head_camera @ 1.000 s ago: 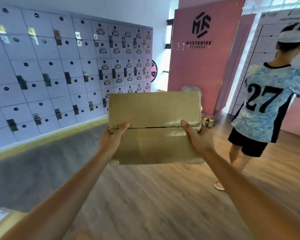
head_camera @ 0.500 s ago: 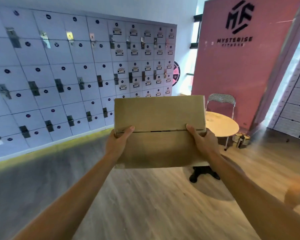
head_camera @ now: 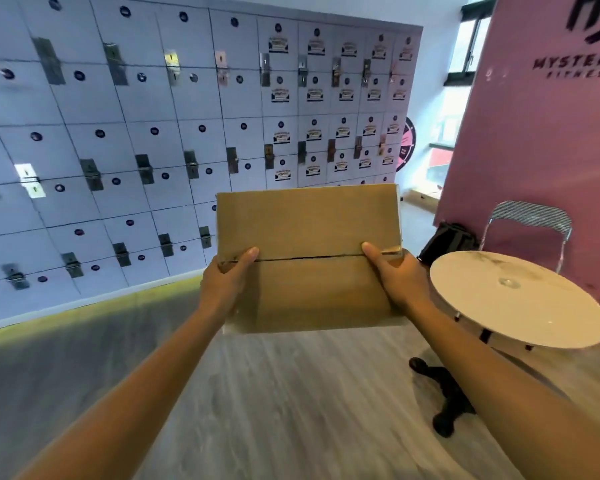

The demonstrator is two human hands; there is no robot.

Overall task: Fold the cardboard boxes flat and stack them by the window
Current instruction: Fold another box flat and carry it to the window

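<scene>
The left hand point(head_camera: 224, 285) and right hand point(head_camera: 397, 280) grip opposite short ends of the cardboard box point(head_camera: 309, 258), thumbs laid on its near face at the flap seam, fingers hidden behind it. The box is held in mid-air at arm's length, long axis horizontal, left to right, broad face toward the person. To the right stands a round table point(head_camera: 520, 299). Beyond are a folding chair point(head_camera: 530, 220), the locker wall point(head_camera: 153, 150) and a window point(head_camera: 447, 133).

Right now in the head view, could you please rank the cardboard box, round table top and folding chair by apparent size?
1. cardboard box and round table top: alike in apparent area, and the box is nearer, so unranked.
2. folding chair: smallest, partly hidden behind the table.
</scene>
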